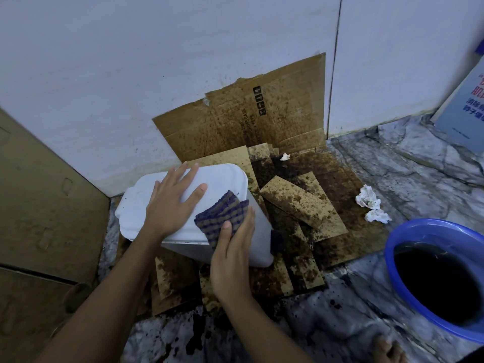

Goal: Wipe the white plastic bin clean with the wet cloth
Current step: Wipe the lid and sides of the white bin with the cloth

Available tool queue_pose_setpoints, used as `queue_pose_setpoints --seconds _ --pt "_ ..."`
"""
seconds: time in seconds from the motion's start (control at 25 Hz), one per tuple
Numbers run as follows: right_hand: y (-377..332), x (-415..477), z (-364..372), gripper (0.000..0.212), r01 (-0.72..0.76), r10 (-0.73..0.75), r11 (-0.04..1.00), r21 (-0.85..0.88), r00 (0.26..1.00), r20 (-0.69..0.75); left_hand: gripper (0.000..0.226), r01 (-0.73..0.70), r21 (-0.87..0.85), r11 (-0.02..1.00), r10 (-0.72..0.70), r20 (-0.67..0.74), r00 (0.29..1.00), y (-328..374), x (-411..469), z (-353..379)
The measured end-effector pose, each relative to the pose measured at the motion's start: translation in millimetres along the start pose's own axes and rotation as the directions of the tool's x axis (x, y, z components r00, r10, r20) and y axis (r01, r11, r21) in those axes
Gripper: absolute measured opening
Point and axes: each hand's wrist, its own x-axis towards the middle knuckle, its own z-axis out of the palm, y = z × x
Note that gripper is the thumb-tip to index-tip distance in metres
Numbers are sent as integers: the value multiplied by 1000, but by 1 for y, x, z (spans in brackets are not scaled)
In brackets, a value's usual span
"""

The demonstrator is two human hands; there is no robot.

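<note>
On stained cardboard [301, 203] in a wall corner, a right hand [233, 255] presses a folded checked cloth [222, 216] flat-palmed against the upturned white plastic bin [146, 203], thumb over the cloth's edge; the left hand [170, 205], fingers spread open, steadies the bin's top, gripping nothing. Pushed hard, the tilted bin could likely slide on the loose cardboard strips. A blue basin [408, 234] of dark water stands nearby.
</note>
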Motion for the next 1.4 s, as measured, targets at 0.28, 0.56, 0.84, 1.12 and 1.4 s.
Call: queue_pose_setpoints --seconds 0.28,0.56,0.84,1.12,1.4 --pt "-11 -1 14 55 52 -52 995 -91 999 -5 80 20 -45 999 -21 -15 1000 -11 -3 -8" --pt "-24 37 6 60 6 0 998 -58 994 110 82 30 -93 995 -33 -32 999 -27 -9 -12" --pt "-43 103 -3 64 14 27 987 -158 967 252 78 25 -120 992 -29 -32 999 -27 -16 -13" --pt "-40 105 -2 54 119 -98 991 -65 960 263 76 21 -138 990 -26 -39 999 -29 -18 -15" --pt "-30 57 -10 52 42 -36 999 -19 966 257 82 10 -118 993 -16 -48 999 -29 -15 -13"
